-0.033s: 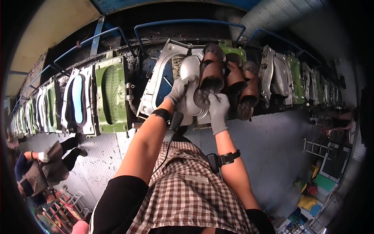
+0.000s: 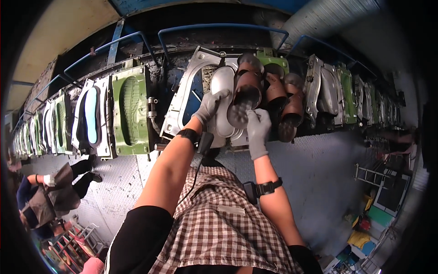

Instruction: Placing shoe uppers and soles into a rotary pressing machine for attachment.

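A brown sandal (image 2: pixel 247 86) with wide straps and a dark, bumpy footbed lies at the middle of the bench, its heel end toward me. My right hand (image 2: pixel 258 125), in a grey glove, pinches the right edge of that heel. Beside it on the left is a silver foot-shaped metal form (image 2: pixel 221 81). My left hand (image 2: pixel 211 106), also gloved, has its fingers curled together over this form; what they grip, if anything, is hidden. Two more brown sandals, one (image 2: pixel 275 89) partly behind the other (image 2: pixel 292 106), are just right of the first.
An open silver mould frame (image 2: pixel 172 119) stands left of my hands. Green sole moulds (image 2: pixel 130 109) and metal moulds (image 2: pixel 326 91) line the bench both ways, one with a light-blue sole (image 2: pixel 92 114). Blue rails (image 2: pixel 223 25) run behind. Another person (image 2: pixel 50 196) is at far left.
My right hand has shifted very slightly at the sandal's heel. The left hand remains in place.
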`<state>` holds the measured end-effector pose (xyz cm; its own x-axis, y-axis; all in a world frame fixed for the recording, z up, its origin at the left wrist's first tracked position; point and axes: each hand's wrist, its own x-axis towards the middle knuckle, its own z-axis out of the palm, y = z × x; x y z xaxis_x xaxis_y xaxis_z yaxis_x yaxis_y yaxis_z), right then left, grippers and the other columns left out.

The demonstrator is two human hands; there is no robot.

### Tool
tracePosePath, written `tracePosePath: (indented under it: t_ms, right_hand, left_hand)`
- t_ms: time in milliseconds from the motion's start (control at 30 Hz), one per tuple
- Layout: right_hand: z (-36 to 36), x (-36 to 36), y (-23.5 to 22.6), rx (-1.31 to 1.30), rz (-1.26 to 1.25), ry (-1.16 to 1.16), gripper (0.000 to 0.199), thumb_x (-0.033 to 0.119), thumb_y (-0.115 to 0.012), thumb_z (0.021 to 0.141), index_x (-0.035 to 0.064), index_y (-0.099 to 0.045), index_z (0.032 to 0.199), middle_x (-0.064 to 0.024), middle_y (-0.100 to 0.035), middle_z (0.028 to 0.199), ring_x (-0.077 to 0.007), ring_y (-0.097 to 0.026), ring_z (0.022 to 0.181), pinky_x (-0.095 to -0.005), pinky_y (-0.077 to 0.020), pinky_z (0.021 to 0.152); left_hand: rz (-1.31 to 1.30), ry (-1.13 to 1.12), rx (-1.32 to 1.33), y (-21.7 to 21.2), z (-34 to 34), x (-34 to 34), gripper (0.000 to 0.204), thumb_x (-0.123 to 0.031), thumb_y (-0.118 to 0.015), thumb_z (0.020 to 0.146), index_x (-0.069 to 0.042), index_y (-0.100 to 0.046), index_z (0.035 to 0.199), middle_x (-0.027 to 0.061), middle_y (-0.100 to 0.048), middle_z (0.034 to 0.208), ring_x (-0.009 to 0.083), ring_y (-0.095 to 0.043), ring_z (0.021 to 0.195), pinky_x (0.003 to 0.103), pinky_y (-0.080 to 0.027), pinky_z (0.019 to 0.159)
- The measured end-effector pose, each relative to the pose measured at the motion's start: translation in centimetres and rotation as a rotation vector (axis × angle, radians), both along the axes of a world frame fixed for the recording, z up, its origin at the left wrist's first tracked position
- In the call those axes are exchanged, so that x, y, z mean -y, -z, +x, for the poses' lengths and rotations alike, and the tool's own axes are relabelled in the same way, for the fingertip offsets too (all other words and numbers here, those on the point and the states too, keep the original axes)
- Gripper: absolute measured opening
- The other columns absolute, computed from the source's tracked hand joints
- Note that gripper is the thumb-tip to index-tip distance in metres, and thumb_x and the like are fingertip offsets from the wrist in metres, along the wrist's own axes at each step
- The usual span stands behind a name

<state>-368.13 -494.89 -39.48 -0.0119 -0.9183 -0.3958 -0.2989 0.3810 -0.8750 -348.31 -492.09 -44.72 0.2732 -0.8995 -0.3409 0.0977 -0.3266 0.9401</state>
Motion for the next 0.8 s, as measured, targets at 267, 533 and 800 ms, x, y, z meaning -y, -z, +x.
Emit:
tracePosePath:
  t_ms: [267,533,800]
  right_hand:
    - [0.5,8.1,-5.2,-0.273,-0.763,-0.171,0.013,0.017,-0.06,0.097,0.0066,-0.061,0.104,-0.0122,-0.068,0.09,-0.0268,-0.067,0.082,-0.0361,-0.0518,0.075]
    - [8.3,4.2,-6.7,-0.253,-0.701,-1.269,0.02,0.031,-0.061,0.092,0.0138,-0.066,0.099,-0.0091,-0.069,0.102,-0.0336,-0.067,0.094,-0.043,-0.0537,0.079]
    - [7.5,1.5,-3.7,-0.431,-0.965,-1.669,0.021,0.033,-0.06,0.093,0.0125,-0.063,0.096,-0.0116,-0.066,0.1,-0.0337,-0.068,0.091,-0.0455,-0.0552,0.076]
  left_hand:
    - [0.009,-0.313,-0.226,-5.1,-2.1,-5.8,0.042,-0.028,-0.071,0.086,0.003,-0.066,0.115,0.0085,-0.071,0.101,0.0163,-0.067,0.087,0.032,-0.055,0.079]
    - [-0.064,-0.006,0.112,-3.6,-1.2,-6.0,0.05,-0.028,-0.072,0.089,0.003,-0.058,0.126,0.0145,-0.065,0.126,0.0207,-0.064,0.11,0.034,-0.052,0.094]
    - [0.248,-0.169,-0.407,-2.7,-7.0,-13.0,0.046,-0.015,-0.075,0.088,-0.003,-0.054,0.128,0.012,-0.072,0.093,0.021,-0.071,0.073,0.033,-0.058,0.062]
